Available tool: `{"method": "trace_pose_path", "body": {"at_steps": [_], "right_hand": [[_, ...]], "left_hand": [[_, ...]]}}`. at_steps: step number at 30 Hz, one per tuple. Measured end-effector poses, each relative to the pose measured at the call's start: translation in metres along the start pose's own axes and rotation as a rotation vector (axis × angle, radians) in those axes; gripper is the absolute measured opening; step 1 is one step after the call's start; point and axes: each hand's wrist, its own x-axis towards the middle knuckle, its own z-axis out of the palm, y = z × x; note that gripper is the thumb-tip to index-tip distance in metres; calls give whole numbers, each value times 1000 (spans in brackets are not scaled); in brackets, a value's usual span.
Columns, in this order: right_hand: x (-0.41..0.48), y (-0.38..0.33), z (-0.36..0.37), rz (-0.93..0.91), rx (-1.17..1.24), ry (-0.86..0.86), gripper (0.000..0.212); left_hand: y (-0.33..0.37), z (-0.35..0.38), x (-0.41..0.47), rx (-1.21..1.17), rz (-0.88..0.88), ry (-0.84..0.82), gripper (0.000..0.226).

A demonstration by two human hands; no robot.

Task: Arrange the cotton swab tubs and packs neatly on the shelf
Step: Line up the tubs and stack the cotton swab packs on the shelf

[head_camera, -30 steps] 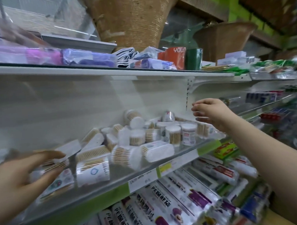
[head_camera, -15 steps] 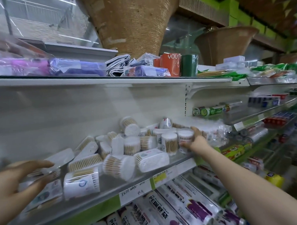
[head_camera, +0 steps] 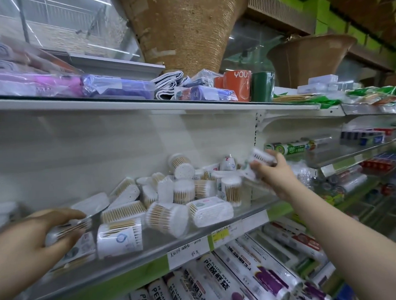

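Cotton swab tubs [head_camera: 260, 162], two held, two hands [head_camera: 274, 177]

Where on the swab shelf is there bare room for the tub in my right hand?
Bare shelf right of the upright tub, below your right hand; also the front strip before the lying tubs. The middle pile is crowded.

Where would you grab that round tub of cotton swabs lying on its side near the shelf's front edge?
Take the round tub across its curved clear wall, coming from above and the front. It lies tipped over with its white end facing outward, and the oblong tub and a pack crowd its sides, so probably only the top is free.
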Motion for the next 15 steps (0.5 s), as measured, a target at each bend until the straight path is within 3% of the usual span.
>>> {"method": "trace_pose_path", "body": {"at_steps": [3,8,11,15], "right_hand": [[-15,-29,21,-55,102,-130,66],[-61,-62,88,-75,81,-430,44],[-92,-74,137,-96,56,-615,41],[-130,-80,203,-110,18,-802,45]], "left_hand": [[61,-38,-11,-22,-22,86,22],[82,-50,-12,-114,5,14,27],[89,-55,-11,-212,29,29,42],[84,-69,-17,-407,-17,-18,90]]}}
